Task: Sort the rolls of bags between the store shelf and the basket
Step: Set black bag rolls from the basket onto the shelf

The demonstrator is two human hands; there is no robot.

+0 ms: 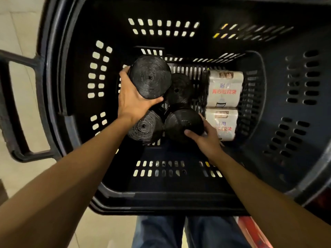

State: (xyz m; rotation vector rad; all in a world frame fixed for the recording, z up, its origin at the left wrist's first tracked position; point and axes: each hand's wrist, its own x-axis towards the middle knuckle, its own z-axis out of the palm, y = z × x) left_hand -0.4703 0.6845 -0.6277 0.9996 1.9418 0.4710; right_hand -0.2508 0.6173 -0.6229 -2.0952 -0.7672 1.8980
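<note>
Progress seems partial, I judge: my left hand point(133, 99) wraps one black roll point(150, 76) by the basket point(78, 108) left wall, my right hand point(206, 139) clasps a second roll point(181, 123) mid-floor; two loose rolls point(176, 88) and white packs point(224, 88) wait.

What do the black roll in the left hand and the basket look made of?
Black roll in the left hand: seemingly thin plastic film wound tight, glossy, concentric layers round a small core hole. Basket: probably rigid moulded plastic, dark, dull sheen, slotted walls.
</note>
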